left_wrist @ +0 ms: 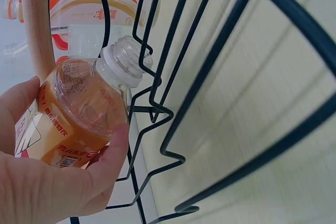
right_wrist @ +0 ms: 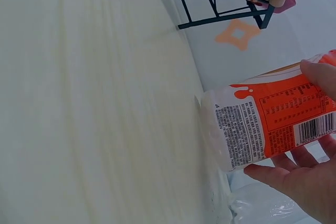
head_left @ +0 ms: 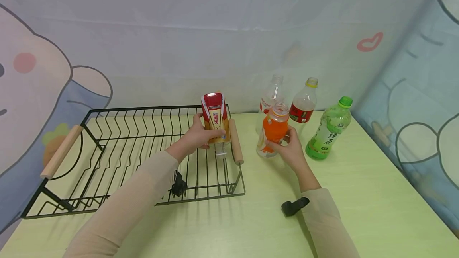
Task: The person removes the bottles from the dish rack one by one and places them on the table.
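My left hand (head_left: 196, 135) grips an upside-down plastic bottle (head_left: 214, 110) with a red and gold label over the right end of a black wire dish rack (head_left: 143, 108). In the left wrist view its uncapped neck (left_wrist: 125, 62) points at the zigzag rack wires (left_wrist: 170, 150), right beside them. Thumb and fingers of my right hand (head_left: 289, 149) close around an upright, uncapped bottle (head_left: 275, 128) with an orange and white label. This bottle's base is low at the tabletop in the right wrist view, with my fingers (right_wrist: 270, 177) along its side.
Behind the orange bottle stand a clear bottle (head_left: 269, 96) with red print and a red-labelled bottle (head_left: 301, 111). A green-capped tea bottle (head_left: 328, 130) is to the right. Wooden handles (head_left: 236, 142) flank the rack. A printed cloth (head_left: 236, 43) hangs behind the table (head_left: 251, 226).
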